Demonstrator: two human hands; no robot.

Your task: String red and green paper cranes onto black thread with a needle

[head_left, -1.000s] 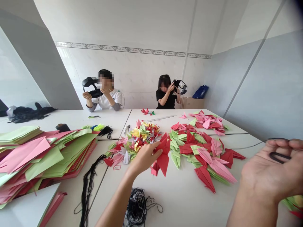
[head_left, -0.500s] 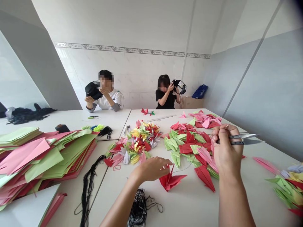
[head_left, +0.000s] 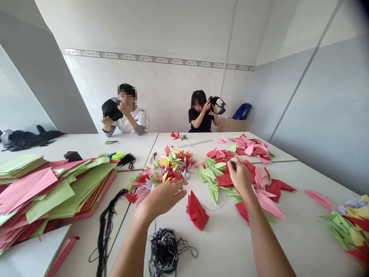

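A red folded paper crane (head_left: 197, 213) rests on the table between my hands, with a thin thread trailing from it to the right. My left hand (head_left: 164, 198) hovers left of the crane, fingers stretched out and holding nothing I can see. My right hand (head_left: 241, 175) is closed around the dark-handled scissors (head_left: 233, 165), over a heap of red, green and pink folded paper pieces (head_left: 211, 175). The blades are hidden from view. Below my left hand lies a tangled bundle of black and white thread (head_left: 164, 252).
Multicoloured folded cranes (head_left: 175, 163) are piled at centre. Paper stacks (head_left: 72, 188) and black strands (head_left: 105, 227) lie left; another folded pile (head_left: 353, 227) is far right. A ruler (head_left: 196, 143) lies farther back. Two people (head_left: 131, 121) sit opposite, holding black headgear.
My right hand has moved left and down with the scissors, turning their blades out of sight. My left hand has drawn left from the red crane, which now sits turned and narrower.
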